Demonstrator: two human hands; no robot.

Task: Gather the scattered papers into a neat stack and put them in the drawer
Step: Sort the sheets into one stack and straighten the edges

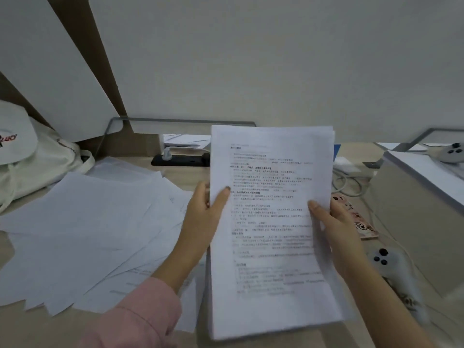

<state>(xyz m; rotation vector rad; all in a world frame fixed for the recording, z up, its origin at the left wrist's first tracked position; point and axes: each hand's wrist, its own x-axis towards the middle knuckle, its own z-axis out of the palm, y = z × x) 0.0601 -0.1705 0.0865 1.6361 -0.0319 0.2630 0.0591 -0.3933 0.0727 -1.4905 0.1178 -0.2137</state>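
**One stack in two hands, loose sheets beside the grip**

We count two hands, and both are on the same thing: one stack of papers, printed side facing us. The sheets in it lie too close together for us to count them.

The left hand pinches the stack's left edge. Its thumb lies on the top page and its fingers are curled behind. The right hand grips the right edge the same way, thumb on the print and fingers hidden behind the sheets. Both grips are closed tight on the paper. The stack stands between the hands, tilted back a little, with its top edges nearly flush. We cannot tell whether its lower edge touches the desk.

Left of the left hand, a spread of loose papers lies flat on the desk. They overlap at many angles, so we cannot give a number. A pink sleeve covers the left forearm.

Just right of the right hand lies one phone in a pink patterned case. We count two white controllers. One controller sits below the phone, near the right wrist. The second controller is well apart, up and to the right. Beyond the left hand, partly behind the stack's upper left edge, sits one black power strip. Far to the left are one white cap and one cloth bag.
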